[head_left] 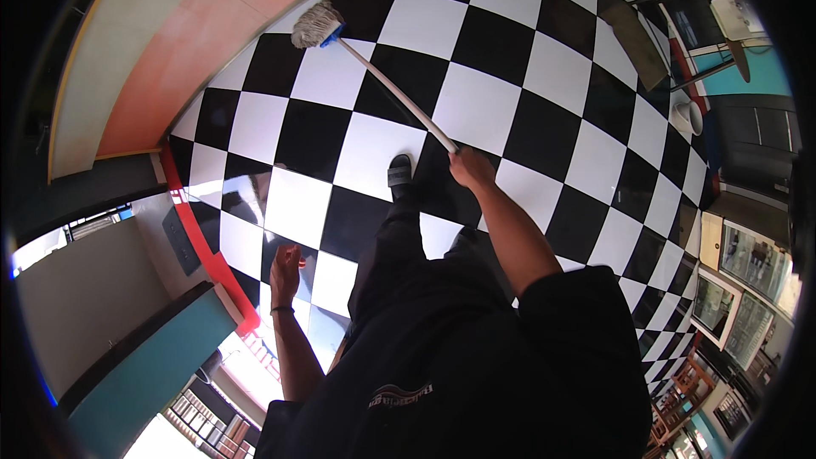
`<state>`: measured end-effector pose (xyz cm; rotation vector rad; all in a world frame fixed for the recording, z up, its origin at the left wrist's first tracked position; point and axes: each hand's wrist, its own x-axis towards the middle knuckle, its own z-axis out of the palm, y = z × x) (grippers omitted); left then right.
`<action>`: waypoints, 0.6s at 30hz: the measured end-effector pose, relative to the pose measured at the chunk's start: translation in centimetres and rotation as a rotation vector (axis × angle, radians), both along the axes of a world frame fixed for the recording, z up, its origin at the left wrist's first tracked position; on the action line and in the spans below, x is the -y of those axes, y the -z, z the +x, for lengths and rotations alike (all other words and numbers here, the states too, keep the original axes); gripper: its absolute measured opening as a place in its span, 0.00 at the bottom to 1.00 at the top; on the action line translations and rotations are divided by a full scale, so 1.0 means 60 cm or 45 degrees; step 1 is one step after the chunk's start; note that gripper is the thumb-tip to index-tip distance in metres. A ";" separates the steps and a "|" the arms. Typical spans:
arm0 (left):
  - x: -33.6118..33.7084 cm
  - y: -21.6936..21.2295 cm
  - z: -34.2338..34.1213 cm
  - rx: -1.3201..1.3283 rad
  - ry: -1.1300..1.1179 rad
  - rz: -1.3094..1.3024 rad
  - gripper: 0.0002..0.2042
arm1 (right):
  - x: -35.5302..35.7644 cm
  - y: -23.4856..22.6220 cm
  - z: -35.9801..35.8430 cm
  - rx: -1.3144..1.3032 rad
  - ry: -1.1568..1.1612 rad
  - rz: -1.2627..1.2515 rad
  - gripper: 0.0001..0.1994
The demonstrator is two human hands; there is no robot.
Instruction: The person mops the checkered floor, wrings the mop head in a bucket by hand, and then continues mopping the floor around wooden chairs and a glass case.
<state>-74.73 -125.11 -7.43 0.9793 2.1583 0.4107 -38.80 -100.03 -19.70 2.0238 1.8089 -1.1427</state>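
Note:
My right hand (472,168) is wrapped round the upper end of a mop's pale handle (393,88). The handle slants forward and left to a blue clamp and a grey string mop head (316,24), which rests on the floor close to the curved counter base. Off to the left hangs my left hand (286,274), away from the mop, its fingers loosely bent and slightly apart with nothing seen in them. A dark band circles that wrist. One foot in a dark sandal (399,172) stands on the tiles beside the handle.
Black and white checked tiles (484,41) cover the floor. An orange and cream curved counter (178,59) borders the far left. A red-edged step (229,276) lies nearer on the left. At right are a brown board (636,44), a white bucket-like container (687,118) and glass-fronted cabinets (748,255).

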 end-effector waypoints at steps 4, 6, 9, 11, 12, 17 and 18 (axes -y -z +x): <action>0.021 0.023 0.088 0.153 0.014 -0.033 0.17 | 0.204 -0.004 0.181 0.170 0.092 -0.061 0.23; 0.058 0.049 0.125 0.242 -0.003 -0.030 0.16 | 0.325 -0.051 0.262 0.193 -0.045 -0.046 0.23; 0.086 0.072 0.184 0.319 0.082 -0.079 0.18 | 0.525 -0.089 0.394 0.315 0.173 -0.240 0.25; 0.082 0.076 0.217 0.298 0.226 -0.111 0.17 | 0.675 -0.138 0.463 0.328 0.267 -0.223 0.24; 0.078 0.076 0.227 0.278 0.288 -0.127 0.17 | 0.755 -0.150 0.492 0.337 0.368 -0.338 0.21; 0.048 0.073 0.256 0.305 0.264 -0.075 0.17 | 1.064 -0.205 0.552 0.260 0.606 -0.477 0.24; 0.048 0.074 0.252 0.301 0.262 -0.076 0.16 | 1.083 -0.195 0.553 0.303 0.580 -0.530 0.24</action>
